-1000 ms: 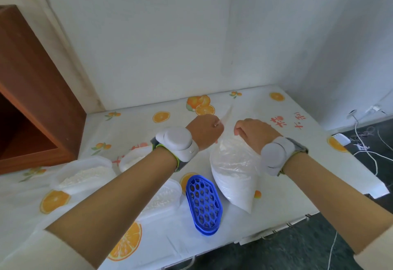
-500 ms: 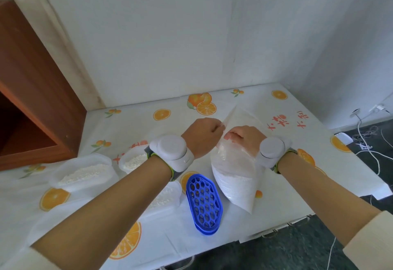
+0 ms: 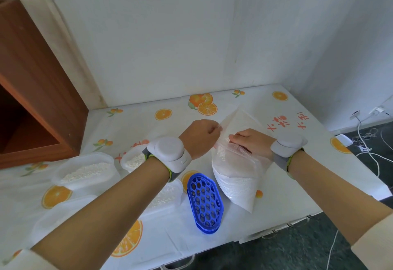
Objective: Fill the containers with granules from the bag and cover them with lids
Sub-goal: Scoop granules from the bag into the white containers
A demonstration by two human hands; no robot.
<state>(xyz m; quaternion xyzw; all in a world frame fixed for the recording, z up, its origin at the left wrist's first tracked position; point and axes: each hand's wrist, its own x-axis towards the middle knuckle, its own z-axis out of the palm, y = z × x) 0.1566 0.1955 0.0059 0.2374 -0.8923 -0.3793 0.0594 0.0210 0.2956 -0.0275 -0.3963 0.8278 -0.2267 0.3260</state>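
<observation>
Clear plastic bag [image 3: 236, 176] of white granules [image 3: 238, 186] sits on the desk [image 3: 174, 129], right of centre. Its bottom corner points toward the near edge and its top film is held up.

Left hand [image 3: 201, 137]: fingers curled, pinching the bag's top edge on its left side. Right hand [image 3: 251, 142]: fingers clamped on the mouth film on the other side. The hands are near each other, not touching. Can't tell if the mouth is open or sealed, the film is too transparent.

Containers:
- big tub [image 3: 85, 170] at left, granules in, no lid
- round tub [image 3: 134, 159] behind the left wrist, granules in, no lid
- third tub [image 3: 168, 193], mostly hidden under the left forearm, granules visible

Blue perforated piece [image 3: 205, 202] lies flat just beside the bag, between it and the third tub. Could be a lid or an insert, can't say.

Risks, my read:
- The bag is soft and held only by thin film at the top. If one pinch slips, the mouth sags and granules dump onto the desk.
- Pulling the two sides apart too hard could tear the film or jerk the bag over.
- The bag leans near the desk's front edge, so a topple toward it sends granules to the floor, where cables [image 3: 368, 142] lie.
- The left forearm hangs over the uncovered third tub, so a careless drop or sweep could knock it.
- The tubs look part full, so a fast pour from a floppy mouth could overshoot the rims.
</observation>
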